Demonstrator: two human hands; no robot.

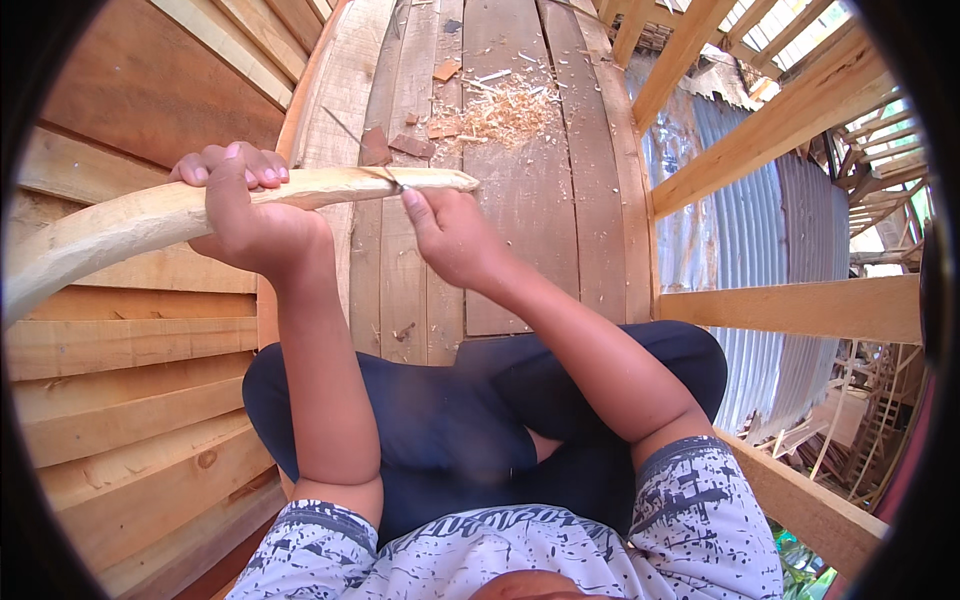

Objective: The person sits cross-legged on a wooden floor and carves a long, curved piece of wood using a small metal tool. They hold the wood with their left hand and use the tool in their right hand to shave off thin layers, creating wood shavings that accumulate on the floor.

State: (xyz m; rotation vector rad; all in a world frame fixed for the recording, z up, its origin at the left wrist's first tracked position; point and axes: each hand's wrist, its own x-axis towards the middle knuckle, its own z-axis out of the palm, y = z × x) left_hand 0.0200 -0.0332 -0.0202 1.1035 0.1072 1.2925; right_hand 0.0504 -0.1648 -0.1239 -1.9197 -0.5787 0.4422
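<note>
A long, pale, peeled wooden pole [130,215] comes in from the left edge and runs across in front of me, its narrowed tip pointing right. My left hand [245,200] is closed round it, fingers over the top and thumb along the near side. In my right hand [450,225], close to the tip, is a knife [368,150] with a thin blade. The fist hides its handle; the blade crosses the pole and slants away to the far left. The knife's edge seems to touch the wood.
Curly wood shavings [510,110] lie in a heap on the plank floor [520,250], beside reddish-brown chips [410,147]. A board wall [150,350] closes the left side. On the right stand wooden rails [800,310] before corrugated metal sheets [740,240]. My crossed legs [430,410] are near.
</note>
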